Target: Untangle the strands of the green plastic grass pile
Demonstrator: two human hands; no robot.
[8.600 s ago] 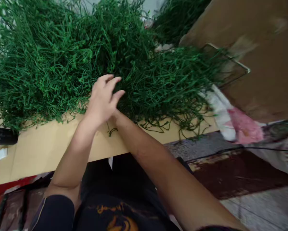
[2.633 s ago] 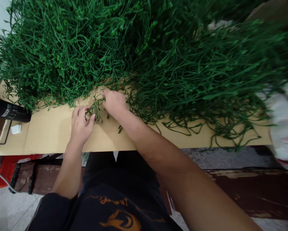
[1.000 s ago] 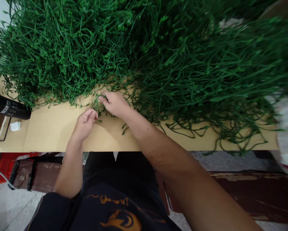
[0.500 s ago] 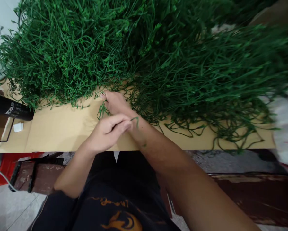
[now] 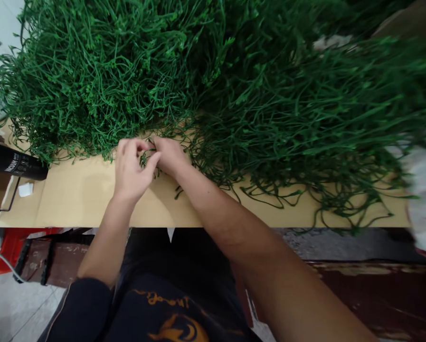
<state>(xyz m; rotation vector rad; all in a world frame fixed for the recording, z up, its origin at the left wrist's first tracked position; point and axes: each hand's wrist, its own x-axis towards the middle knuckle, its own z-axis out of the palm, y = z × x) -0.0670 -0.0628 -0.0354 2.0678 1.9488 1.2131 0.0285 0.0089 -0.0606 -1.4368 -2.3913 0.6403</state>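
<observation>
My right hand [image 5: 169, 155] reaches across to the table's middle, its fingers closed on thin green stems [image 5: 144, 159] that show between my two hands. Just left of it is my left hand [image 5: 131, 168], thumb and fingers curved apart around a gap. Nothing is visibly gripped in the left hand. Behind both hands spreads a big heap of green stems [image 5: 106, 90] with small bud-like tips. Another tangle of long stems [image 5: 287, 123] lies to the right, its loose ends trailing over the yellow-brown tabletop [image 5: 80, 199].
A black bottle [image 5: 15, 160] lies at the left beside a small white paper piece [image 5: 25, 189]. Whitish cloth or bagging [image 5: 424, 199] bounds the right end. Below the table edge are dark red benches [image 5: 369, 285] and a red object [image 5: 6, 254].
My left hand has moved up and left from over my right forearm to beside the right fingers. Its pinch on a stem has opened. My right hand has hardly moved.
</observation>
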